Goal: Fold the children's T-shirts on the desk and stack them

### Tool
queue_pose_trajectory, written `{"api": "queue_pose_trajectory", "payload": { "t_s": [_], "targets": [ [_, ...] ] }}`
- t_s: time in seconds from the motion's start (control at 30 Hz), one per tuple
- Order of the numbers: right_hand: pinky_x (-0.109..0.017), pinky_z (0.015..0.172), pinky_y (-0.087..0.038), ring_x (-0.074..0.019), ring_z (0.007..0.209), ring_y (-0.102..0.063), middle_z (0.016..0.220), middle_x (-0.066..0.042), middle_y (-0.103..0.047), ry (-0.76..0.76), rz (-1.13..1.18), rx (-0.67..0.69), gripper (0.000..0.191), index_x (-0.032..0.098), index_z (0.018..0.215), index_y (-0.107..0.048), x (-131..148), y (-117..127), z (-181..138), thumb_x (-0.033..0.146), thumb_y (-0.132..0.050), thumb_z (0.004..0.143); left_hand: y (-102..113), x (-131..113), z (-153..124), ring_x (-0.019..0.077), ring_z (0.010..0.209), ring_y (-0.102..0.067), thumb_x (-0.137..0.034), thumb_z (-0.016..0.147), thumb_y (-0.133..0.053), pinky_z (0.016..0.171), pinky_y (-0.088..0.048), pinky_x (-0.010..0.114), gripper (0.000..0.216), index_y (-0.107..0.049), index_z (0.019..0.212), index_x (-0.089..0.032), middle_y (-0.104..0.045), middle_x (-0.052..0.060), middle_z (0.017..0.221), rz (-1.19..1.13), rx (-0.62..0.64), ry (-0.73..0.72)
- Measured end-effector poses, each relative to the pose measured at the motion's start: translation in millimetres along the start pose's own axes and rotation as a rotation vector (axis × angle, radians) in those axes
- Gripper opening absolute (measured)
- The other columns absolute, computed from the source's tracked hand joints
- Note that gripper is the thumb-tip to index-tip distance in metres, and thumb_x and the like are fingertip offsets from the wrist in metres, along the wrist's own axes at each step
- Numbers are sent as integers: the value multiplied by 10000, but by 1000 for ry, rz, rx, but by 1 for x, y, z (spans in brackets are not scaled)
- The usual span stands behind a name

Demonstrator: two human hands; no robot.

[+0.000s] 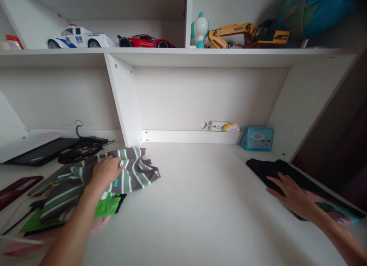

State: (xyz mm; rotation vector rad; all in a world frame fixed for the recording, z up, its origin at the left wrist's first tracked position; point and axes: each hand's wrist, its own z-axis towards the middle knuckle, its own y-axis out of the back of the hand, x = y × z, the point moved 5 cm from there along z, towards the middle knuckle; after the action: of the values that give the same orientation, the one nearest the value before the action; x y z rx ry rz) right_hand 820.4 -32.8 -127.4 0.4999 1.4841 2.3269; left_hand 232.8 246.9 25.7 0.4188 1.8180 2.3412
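Observation:
My left hand (105, 172) rests on top of a grey, green and white striped shirt (134, 170) that heads a pile of clothes at the left of the white desk (195, 204). Its fingers curl into the fabric. Under the striped shirt lie a bright green garment (107, 206) and something pink (17, 247). My right hand (291, 195) lies flat with fingers spread on a black garment (266, 168) at the right edge of the desk. A colourful printed piece (338, 212) shows beneath my right forearm.
A closed laptop (43, 151), cables and a dark red case (15, 186) sit at the far left. A small blue calendar (257, 139) and a white power strip (219, 126) stand by the back wall. Toy cars (80, 37), a yellow excavator (249, 34) and a globe (315, 9) fill the upper shelf.

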Motion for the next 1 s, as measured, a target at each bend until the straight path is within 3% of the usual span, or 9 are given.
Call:
{"api": "queue_pose_trajectory", "payload": {
  "t_s": [0.13, 0.23, 0.3, 0.4, 0.47, 0.53, 0.63, 0.77, 1.0],
  "targets": [
    [-534, 925, -349, -314, 1293, -234, 1383, -136, -324, 87, 54, 94, 585, 240, 1204, -496, 51, 10, 8, 599, -337, 770, 14, -3, 10, 230, 729, -590, -246, 834, -349, 671, -410, 344, 282, -605, 737, -179, -636, 70, 780, -71, -32, 13],
    [-442, 983, -332, -269, 1267, -310, 1372, -117, -350, 220, 179, 164, 534, 229, 1198, -500, 112, 24, 12, 556, -365, 797, 45, -61, 2, 211, 782, -574, -275, 863, -321, 705, -418, 311, 274, -577, 867, -176, -607, 74, 900, -313, -371, -116],
    [-389, 1007, -317, -234, 1253, -341, 1370, -102, -358, 311, 290, 209, 531, 224, 1240, -458, 156, 33, 14, 529, -378, 813, 60, -118, -12, 192, 856, -558, -279, 882, -306, 779, -409, 291, 285, -570, 907, -174, -598, 64, 918, -513, -448, -348],
    [-365, 1007, -322, -204, 1245, -356, 1361, -65, -378, 410, 439, 276, 562, 245, 1329, -333, 207, 45, 16, 472, -409, 821, 57, -209, -46, 149, 817, -576, -293, 880, -369, 811, -405, 256, 253, -605, 933, -219, -628, 13, 890, -656, -43, -912],
    [-357, 983, -353, -196, 1204, -410, 1332, -55, -418, 419, 502, 309, 548, 246, 1344, -301, 220, 48, 18, 419, -400, 834, 49, -241, -70, 129, 797, -595, -303, 869, -417, 781, -421, 227, 236, -614, 993, -264, -646, -17, 929, -684, 280, -1166],
    [-354, 951, -385, -197, 1147, -468, 1286, -62, -469, 380, 515, 313, 500, 227, 1325, -339, 217, 47, 21, 369, -374, 846, 41, -243, -73, 142, 886, -591, -322, 868, -423, 802, -422, 232, 265, -593, 1069, -287, -628, -20, 1041, -713, 371, -1173],
    [-364, 955, -380, -209, 1130, -480, 1253, -82, -499, 334, 473, 294, 457, 183, 1278, -415, 200, 41, 23, 302, -366, 840, 18, -214, -43, 210, 1095, -495, -415, 855, -418, 903, -379, 310, 390, -499, 1209, -273, -515, 27, 1242, -678, 268, -887],
    [-377, 983, -348, -207, 1142, -465, 1239, -82, -511, 347, 456, 296, 408, 173, 1209, -498, 199, 41, 22, 235, -372, 826, -32, -182, -14, 306, 1177, -404, -554, 706, -557, 916, -364, 370, 674, -440, 1266, -198, -417, 119, 1323, -487, 376, -604],
    [-372, 1003, -301, -230, 1207, -369, 1292, -87, -444, 675, 564, 447, 667, 200, 1333, -345, 289, 79, -15, 436, -569, 752, -39, -208, -40, 203, 849, -560, -397, 769, -523, 726, -405, 256, 324, -588, 1020, -202, -616, 56, 963, -653, 374, -766]
  ]
}}
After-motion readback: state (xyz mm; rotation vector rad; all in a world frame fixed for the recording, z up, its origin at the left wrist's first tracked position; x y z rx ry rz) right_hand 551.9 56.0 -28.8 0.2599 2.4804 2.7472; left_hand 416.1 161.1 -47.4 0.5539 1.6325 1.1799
